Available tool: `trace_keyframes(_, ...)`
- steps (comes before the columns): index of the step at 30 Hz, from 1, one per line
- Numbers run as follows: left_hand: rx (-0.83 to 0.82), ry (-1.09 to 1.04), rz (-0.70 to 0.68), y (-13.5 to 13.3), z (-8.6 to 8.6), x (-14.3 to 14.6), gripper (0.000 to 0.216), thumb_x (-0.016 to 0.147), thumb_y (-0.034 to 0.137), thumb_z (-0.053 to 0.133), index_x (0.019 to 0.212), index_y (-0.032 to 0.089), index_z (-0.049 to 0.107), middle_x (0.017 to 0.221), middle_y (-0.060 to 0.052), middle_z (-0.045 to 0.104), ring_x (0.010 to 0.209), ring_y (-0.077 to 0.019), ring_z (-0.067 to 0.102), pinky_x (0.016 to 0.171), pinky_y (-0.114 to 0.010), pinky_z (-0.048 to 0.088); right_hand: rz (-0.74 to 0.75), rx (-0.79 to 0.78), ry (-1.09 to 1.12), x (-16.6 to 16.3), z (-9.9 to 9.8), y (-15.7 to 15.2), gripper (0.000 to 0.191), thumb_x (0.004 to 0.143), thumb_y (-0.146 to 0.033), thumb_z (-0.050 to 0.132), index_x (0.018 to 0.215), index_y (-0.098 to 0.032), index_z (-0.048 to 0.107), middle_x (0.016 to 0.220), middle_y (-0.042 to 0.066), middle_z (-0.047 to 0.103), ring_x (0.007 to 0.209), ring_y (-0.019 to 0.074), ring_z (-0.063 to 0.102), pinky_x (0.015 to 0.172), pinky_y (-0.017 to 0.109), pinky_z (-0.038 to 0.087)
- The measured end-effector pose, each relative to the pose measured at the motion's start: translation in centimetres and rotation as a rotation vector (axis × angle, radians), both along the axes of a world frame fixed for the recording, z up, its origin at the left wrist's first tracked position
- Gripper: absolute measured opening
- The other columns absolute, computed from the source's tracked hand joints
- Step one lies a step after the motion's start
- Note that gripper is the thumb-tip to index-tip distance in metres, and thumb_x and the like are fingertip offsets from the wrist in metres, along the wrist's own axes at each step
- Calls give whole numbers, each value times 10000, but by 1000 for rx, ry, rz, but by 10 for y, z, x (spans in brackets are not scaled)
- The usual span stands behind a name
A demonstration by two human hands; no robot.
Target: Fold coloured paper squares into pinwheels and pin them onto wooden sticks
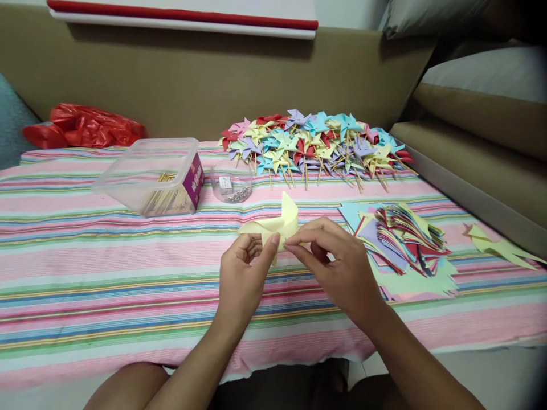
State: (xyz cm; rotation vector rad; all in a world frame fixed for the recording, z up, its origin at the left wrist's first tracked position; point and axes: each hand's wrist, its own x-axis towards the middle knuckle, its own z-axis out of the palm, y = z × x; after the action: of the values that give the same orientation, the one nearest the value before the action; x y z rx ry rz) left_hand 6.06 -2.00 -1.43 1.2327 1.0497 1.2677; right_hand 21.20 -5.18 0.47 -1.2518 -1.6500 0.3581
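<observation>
A pale yellow paper pinwheel [289,212] is held up over the striped cloth, its blades folded in. My left hand [243,270] grips it from the left, thumb pressed on the front near the middle and fingers behind. From the right, my right hand [337,256] has thumb and forefinger pinched together against the pinwheel's centre. A tiny dark speck shows at those fingertips, too small to name. Beyond the pinwheel stands a round clear tub [233,185] with small silvery metal pieces in it.
Left of the tub, a clear plastic box [149,162] holds wooden sticks [168,199]. Finished pinwheels on sticks [307,145] are heaped at the back. To the right lie stacked coloured paper pieces [401,239] and yellow scraps [491,247]. A red plastic bag [89,128] sits back left.
</observation>
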Motion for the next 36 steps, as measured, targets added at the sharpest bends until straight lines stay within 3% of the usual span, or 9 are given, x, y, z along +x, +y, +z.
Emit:
trace_keyframes(5,62,38,5,-1,-3,-1,254,846,376,739,739,184,612,724,10,598,725,-136,560,662,-244,455,-1,-15,22,2,-2,1,67,924,-227,675,930,-243,739,959,10,489,585,75,440,567,268,438)
trace_keyframes(14,137,84,8,0,-7,-2,221,872,352,721,754,192,625,714,20,593,721,-129,570,685,-254,473,3,-66,43,3,-1,2,70,923,-227,673,930,-247,740,1111,40,520,684,99,474,649,267,463)
trace_keyframes(25,314,191,-6,0,-6,-3,165,907,293,689,774,199,664,714,31,604,672,-108,554,653,-246,455,28,-156,63,7,1,1,66,930,-263,673,937,-268,738,1067,10,533,663,85,448,628,255,416)
trace_keyframes(36,388,212,-18,-2,-6,-2,194,922,246,669,741,198,616,721,33,583,688,-105,551,670,-244,459,25,-236,156,5,6,-1,39,915,-244,680,889,-236,709,854,-27,539,633,98,396,585,268,346)
